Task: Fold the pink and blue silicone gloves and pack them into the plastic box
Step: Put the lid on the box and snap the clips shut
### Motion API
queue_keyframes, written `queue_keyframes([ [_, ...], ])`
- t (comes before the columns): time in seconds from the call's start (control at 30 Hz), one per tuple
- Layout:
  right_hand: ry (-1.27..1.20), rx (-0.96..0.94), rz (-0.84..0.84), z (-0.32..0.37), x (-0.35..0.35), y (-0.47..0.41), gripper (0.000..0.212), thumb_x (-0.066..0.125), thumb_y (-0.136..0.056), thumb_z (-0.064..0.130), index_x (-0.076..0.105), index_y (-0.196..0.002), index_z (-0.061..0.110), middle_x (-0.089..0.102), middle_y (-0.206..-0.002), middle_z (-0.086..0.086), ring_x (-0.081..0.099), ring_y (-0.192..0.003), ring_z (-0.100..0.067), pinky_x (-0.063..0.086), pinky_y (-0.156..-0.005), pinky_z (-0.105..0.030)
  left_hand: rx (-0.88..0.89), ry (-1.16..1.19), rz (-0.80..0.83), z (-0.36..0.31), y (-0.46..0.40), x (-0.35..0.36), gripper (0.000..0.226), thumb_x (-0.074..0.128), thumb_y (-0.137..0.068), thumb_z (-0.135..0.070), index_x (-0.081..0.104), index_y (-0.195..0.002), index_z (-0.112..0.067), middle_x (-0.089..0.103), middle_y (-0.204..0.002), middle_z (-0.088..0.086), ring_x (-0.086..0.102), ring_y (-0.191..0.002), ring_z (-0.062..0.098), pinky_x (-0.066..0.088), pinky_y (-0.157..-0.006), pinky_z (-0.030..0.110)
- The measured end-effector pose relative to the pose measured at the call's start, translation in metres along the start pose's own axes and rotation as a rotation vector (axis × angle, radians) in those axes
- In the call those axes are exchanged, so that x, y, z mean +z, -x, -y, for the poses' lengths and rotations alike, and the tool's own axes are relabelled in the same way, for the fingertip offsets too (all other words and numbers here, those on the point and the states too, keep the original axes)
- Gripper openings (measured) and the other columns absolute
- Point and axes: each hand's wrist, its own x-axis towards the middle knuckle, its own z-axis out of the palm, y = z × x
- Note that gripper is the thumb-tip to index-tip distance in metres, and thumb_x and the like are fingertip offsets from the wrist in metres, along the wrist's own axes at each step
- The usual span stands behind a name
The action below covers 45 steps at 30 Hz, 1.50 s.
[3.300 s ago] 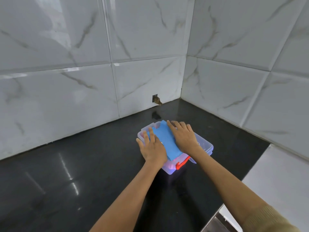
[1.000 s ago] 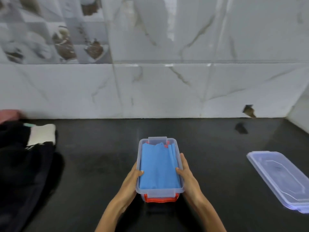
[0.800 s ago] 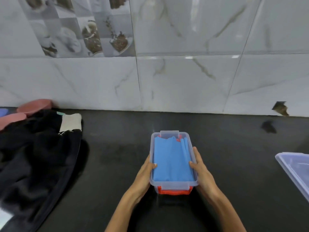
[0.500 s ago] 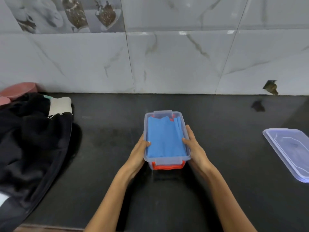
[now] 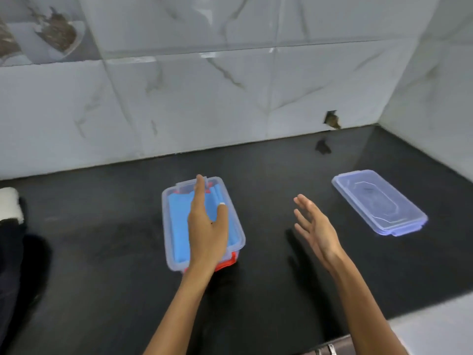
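Fingers (image 5: 199, 190) straight over box (image 5: 169, 254) (uncovered)

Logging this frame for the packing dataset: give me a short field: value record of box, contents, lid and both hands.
box: clear plastic box on the black counter, no lid on
contents: folded blue glove on top; something red at the near end
lid: clear lid flat on the counter, right of the box
left hand: left hand open, over the blue glove
right hand: right hand open, between box and lid, holding nothing
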Motion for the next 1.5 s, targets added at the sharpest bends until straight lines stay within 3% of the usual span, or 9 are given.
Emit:
queue_keyframes([
  [0.07, 0.001, -0.017, -0.073, 0.005, -0.024, 0.006, 0.042, 0.035, -0.100, 0.036, 0.041, -0.140, 0.026, 0.050, -0.135, 0.016, 0.041, -0.133, -0.013, 0.034, -0.110, -0.039, 0.023, 0.045, 0.114, -0.013, 0.004, 0.037, 0.065, 0.051, -0.093, -0.009, 0.024, -0.147, -0.032, 0.048, -0.118, -0.045, 0.051, -0.084, -0.025, 0.041, -0.073, -0.001],
  [0.17, 0.008, -0.047, -0.182, 0.013, -0.058, 0.013, 0.043, 0.037, -0.099, 0.035, 0.040, -0.141, 0.025, 0.049, -0.136, 0.015, 0.041, -0.133, -0.013, 0.032, -0.112, -0.040, 0.043, 0.123, 0.360, -0.029, 0.009, 0.092, 0.068, 0.050, -0.092, -0.009, 0.019, -0.149, -0.029, 0.024, -0.153, -0.018, 0.022, -0.133, -0.008, 0.020, -0.107, 0.013],
  [0.4, 0.126, -0.153, -0.679, 0.011, -0.132, 0.012, 0.043, 0.045, -0.098, 0.029, 0.043, -0.140, 0.019, 0.044, -0.145, 0.004, 0.040, -0.133, -0.014, 0.027, -0.106, -0.025, -0.090, 0.105, 0.687, -0.029, -0.003, 0.216, 0.065, 0.045, -0.094, -0.011, 0.016, -0.150, -0.025, 0.019, -0.158, -0.008, 0.020, -0.144, 0.014, 0.023, -0.114, 0.031],
  [0.57, 0.370, -0.277, -0.950, -0.005, -0.170, -0.009, 0.053, 0.052, -0.094, 0.033, 0.034, -0.144, 0.026, 0.040, -0.148, 0.001, 0.039, -0.134, -0.020, 0.036, -0.109, -0.040, -0.179, -0.050, 0.787, 0.000, 0.003, 0.275, 0.067, 0.045, -0.095, -0.030, 0.008, -0.151, -0.023, 0.017, -0.159, 0.000, 0.017, -0.146, 0.022, 0.021, -0.116, 0.043],
  [0.7, 0.422, -0.270, -0.956, 0.006, -0.204, -0.038, 0.060, 0.052, -0.093, 0.034, 0.028, -0.146, 0.028, 0.035, -0.151, -0.001, 0.032, -0.139, -0.022, 0.031, -0.114, -0.047, 0.067, -0.426, 0.669, 0.018, 0.021, 0.299, 0.079, 0.033, -0.089, -0.063, 0.010, -0.151, -0.020, 0.015, -0.159, -0.001, 0.009, -0.147, 0.016, 0.006, -0.119, 0.034],
  [0.93, 0.818, -0.053, -0.859, -0.002, -0.229, -0.072, 0.069, 0.049, -0.086, 0.055, 0.032, -0.145, 0.023, 0.040, -0.149, -0.004, 0.020, -0.144, -0.029, 0.023, -0.114, -0.045, 0.209, -0.662, 0.653, 0.027, 0.019, 0.316, 0.088, 0.017, -0.083, -0.075, 0.010, -0.151, -0.020, 0.002, -0.160, -0.004, -0.003, -0.148, 0.013, -0.005, -0.117, 0.034],
  [1.13, 0.829, -0.137, -0.871, 0.000, -0.228, -0.070, 0.056, 0.054, -0.085, 0.049, 0.048, -0.134, 0.023, 0.061, -0.125, 0.004, 0.050, -0.125, -0.021, 0.028, -0.115, -0.042, 0.192, -0.678, 0.659, 0.030, 0.018, 0.319, 0.085, 0.014, -0.086, -0.072, 0.003, -0.151, -0.019, 0.001, -0.160, -0.004, -0.006, -0.147, 0.013, -0.007, -0.117, 0.034],
  [1.27, 0.836, -0.103, -0.844, 0.011, -0.217, -0.062, 0.061, 0.052, -0.087, 0.050, 0.043, -0.138, 0.018, 0.049, -0.120, 0.002, 0.055, -0.104, -0.014, 0.051, -0.086, -0.034, 0.178, -0.654, 0.713, 0.024, 0.016, 0.316, 0.077, 0.018, -0.090, -0.067, 0.010, -0.152, -0.022, 0.007, -0.160, -0.006, -0.004, -0.148, 0.014, -0.004, -0.118, 0.036],
  [1.5, 0.645, -0.124, -0.722, 0.009, -0.171, -0.035, 0.039, 0.049, -0.095, 0.020, 0.048, -0.133, 0.010, 0.041, -0.111, 0.001, 0.052, -0.084, -0.004, 0.042, -0.078, -0.018, -0.031, -0.290, 0.808, 0.013, 0.006, 0.281, 0.070, 0.034, -0.096, -0.046, 0.000, -0.152, -0.020, 0.007, -0.161, 0.001, 0.006, -0.148, 0.022, 0.006, -0.120, 0.043],
])
